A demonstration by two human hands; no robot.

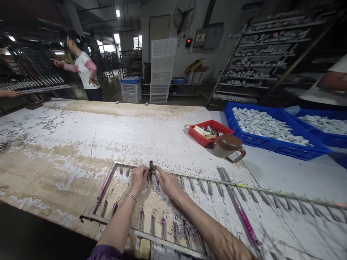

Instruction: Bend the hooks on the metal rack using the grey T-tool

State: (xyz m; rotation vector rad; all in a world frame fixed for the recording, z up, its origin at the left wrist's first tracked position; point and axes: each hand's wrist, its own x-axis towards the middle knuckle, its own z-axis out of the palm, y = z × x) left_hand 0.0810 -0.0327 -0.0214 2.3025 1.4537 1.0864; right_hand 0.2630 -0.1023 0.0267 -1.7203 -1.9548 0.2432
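Across the broad desk [141, 130] lies the long metal rack [187, 176], its far bar running away to the right of the hands, and both of them are right there at it, near its left corner! The right hand [169, 184] has its fingers wrapped on a dark tubular tool [151, 166], whose stub end pokes beyond them, long axis pointing away from the wearer; the left hand [138, 178] bunches its fingers just left of it, whatever they pinch hidden, and slim hooked clips [192, 185] line the bar to the right hand's right.
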